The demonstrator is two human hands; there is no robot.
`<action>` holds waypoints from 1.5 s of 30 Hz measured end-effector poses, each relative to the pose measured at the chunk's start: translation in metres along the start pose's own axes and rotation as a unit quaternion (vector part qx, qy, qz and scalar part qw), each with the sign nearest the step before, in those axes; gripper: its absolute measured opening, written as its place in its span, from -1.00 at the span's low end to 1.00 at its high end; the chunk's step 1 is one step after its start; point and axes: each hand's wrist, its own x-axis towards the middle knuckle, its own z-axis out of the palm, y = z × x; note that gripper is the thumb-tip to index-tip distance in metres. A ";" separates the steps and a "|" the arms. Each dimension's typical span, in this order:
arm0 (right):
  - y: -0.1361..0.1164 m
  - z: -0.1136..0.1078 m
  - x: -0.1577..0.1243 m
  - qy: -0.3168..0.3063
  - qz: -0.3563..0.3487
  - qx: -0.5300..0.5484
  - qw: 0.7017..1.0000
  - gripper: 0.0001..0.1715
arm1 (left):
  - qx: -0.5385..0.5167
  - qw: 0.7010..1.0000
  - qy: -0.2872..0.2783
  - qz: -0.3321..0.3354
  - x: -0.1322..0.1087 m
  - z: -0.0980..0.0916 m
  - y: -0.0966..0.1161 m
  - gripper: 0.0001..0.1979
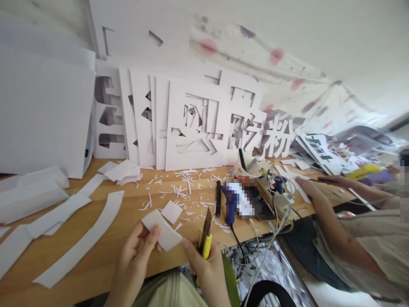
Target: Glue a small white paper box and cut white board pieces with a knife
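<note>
My left hand (136,249) is closed on a small white board piece (166,235), thumb on its face and fingers behind it. In my right hand (207,266) is a yellow utility knife (207,244), its dark blade pointing up and away from me. The right thumb and fingertips reach the right corner of the board piece; whether they pinch it I cannot tell. Just beyond it, another small white square (171,212) lies on the wooden table (134,213). Thin white offcuts (180,191) are scattered behind that square.
Long white strips (86,243) lie at left. Cut-out boards (198,153) lean along the back. A black marker (218,198), a blue glue gun (230,204) with cord, and a paper cup (244,170) stand or lie right of centre. A co-worker's arms (332,230) rest at the right.
</note>
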 end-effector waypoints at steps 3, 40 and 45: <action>0.000 -0.001 -0.003 0.045 -0.011 0.016 0.999 -0.41 | -0.026 0.999 -0.007 -0.024 0.008 -0.004 -0.003 -0.44; 0.022 0.005 0.004 -0.068 0.010 -0.043 0.997 -0.43 | 0.088 0.993 -0.079 -0.022 -0.007 0.005 -0.023 -0.44; 0.022 0.007 0.013 -0.075 0.041 0.007 0.996 -0.38 | 0.142 0.985 -0.095 -0.025 -0.004 0.000 -0.010 -0.39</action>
